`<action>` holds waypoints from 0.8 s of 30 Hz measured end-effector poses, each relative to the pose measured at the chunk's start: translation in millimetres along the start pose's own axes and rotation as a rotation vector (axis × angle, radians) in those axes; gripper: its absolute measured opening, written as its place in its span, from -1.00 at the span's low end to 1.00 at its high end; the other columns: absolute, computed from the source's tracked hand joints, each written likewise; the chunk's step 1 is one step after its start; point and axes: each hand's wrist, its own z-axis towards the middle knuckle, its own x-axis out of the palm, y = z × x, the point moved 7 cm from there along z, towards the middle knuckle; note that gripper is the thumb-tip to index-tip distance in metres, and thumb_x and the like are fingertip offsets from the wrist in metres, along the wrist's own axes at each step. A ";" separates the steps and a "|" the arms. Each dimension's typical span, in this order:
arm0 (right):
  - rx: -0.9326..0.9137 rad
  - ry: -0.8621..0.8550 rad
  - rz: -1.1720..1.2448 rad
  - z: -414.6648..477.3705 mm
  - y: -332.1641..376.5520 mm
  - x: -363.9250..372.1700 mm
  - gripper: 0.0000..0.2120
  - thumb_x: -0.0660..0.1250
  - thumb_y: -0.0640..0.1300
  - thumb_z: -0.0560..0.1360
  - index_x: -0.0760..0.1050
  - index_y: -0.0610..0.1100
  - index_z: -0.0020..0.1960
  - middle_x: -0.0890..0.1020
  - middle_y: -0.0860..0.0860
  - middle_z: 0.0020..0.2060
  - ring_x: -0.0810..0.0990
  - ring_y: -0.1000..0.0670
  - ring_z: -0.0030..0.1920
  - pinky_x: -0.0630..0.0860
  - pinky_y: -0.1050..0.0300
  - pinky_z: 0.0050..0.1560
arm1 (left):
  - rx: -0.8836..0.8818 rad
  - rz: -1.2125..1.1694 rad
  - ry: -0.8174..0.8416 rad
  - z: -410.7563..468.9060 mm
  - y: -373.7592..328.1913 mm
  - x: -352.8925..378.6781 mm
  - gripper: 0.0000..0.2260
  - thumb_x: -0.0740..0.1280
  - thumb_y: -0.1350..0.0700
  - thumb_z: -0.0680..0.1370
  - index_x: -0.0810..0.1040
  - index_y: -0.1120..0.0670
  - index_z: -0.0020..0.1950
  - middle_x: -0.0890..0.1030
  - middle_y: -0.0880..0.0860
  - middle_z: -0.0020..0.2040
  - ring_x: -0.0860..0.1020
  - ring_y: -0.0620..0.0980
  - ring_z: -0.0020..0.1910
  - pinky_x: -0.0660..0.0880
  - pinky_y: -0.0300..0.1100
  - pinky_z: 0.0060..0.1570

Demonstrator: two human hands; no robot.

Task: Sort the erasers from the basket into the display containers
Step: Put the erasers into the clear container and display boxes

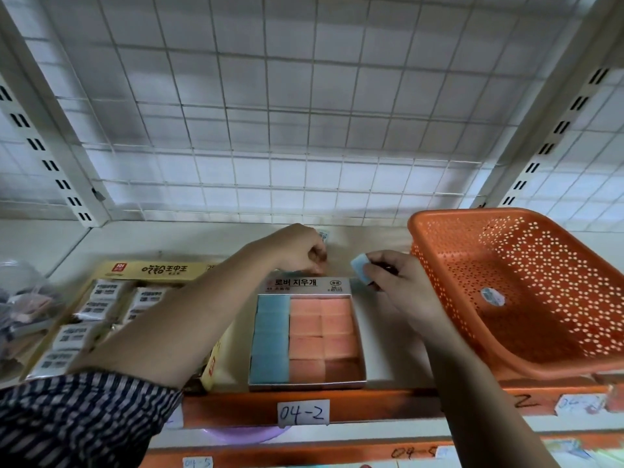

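Pinching a blue eraser (pixel 358 265) between thumb and fingers (pixel 373 275), the right hand (pixel 398 285) hovers just past the back right corner of the open display box (pixel 305 284). That box sits on the shelf (pixel 385 349), one column of blue erasers at its left and pink ones filling the other columns. The left hand (pixel 297 249) is at the box's raised back flap with its fingers curled; whether they grip the flap I cannot tell. To the right, an orange basket (pixel 439 224) rests tilted on the shelf, with a small pale thing on its floor, too blurred to name. A yellow box (pixel 162 269) of wrapped erasers lies left of the display box. A label (pixel 303 413) reading 04-2 hangs on the shelf edge.
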 end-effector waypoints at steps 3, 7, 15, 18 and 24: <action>0.010 0.044 0.099 -2.7 -0.8 0.3 -0.88 0.31 -0.40 0.51 0.59 -0.30 0.00 0.63 -0.05 -0.27 0.56 0.08 -0.31 0.51 0.33 -0.27 | 0.006 0.026 -0.015 1.7 -2.0 0.2 -0.83 0.47 0.12 0.47 0.65 0.08 0.05 0.59 -0.03 -0.13 0.51 -0.03 -0.12 0.37 -0.23 -0.20; 0.006 0.157 0.178 -7.6 5.0 7.7 -0.90 0.30 -0.40 0.51 0.54 -0.25 -0.05 0.66 -0.28 -0.14 0.59 -0.04 -0.18 0.48 0.28 -0.25 | -0.002 -0.070 -0.090 -7.4 -3.2 -10.2 -0.96 0.43 0.15 0.48 0.62 0.09 -0.10 0.58 -0.08 -0.19 0.49 -0.12 -0.22 0.36 -0.29 -0.30; 0.026 0.265 0.279 -15.8 13.6 21.8 -0.84 0.28 -0.39 0.54 0.48 -0.15 -0.03 0.67 -0.11 -0.24 0.58 -0.02 -0.22 0.48 0.23 -0.33 | -0.029 -0.234 -0.273 -58.5 -4.6 -48.1 -0.86 0.46 0.08 0.48 0.60 -0.04 0.02 0.53 -0.15 -0.14 0.50 -0.22 -0.18 0.39 -0.30 -0.20; -0.007 0.303 0.293 -16.8 18.4 25.3 -0.77 0.31 -0.43 0.50 0.51 -0.18 0.08 0.60 0.04 -0.31 0.56 0.10 -0.27 0.48 0.26 -0.33 | -0.047 -0.371 -0.296 -77.8 -2.6 -46.5 -0.88 0.43 0.11 0.51 0.62 -0.06 0.02 0.54 -0.12 -0.15 0.57 -0.12 -0.17 0.41 -0.31 -0.23; -0.061 0.217 0.281 -15.5 15.4 27.2 -0.71 0.31 -0.43 0.49 0.58 -0.10 0.06 0.61 0.05 -0.31 0.57 0.04 -0.23 0.48 0.21 -0.25 | -0.076 -0.767 -0.249 -96.5 5.1 -30.8 -0.91 0.44 0.24 0.49 0.55 0.13 -0.10 0.55 0.11 -0.09 0.67 0.12 -0.10 0.64 -0.04 -0.11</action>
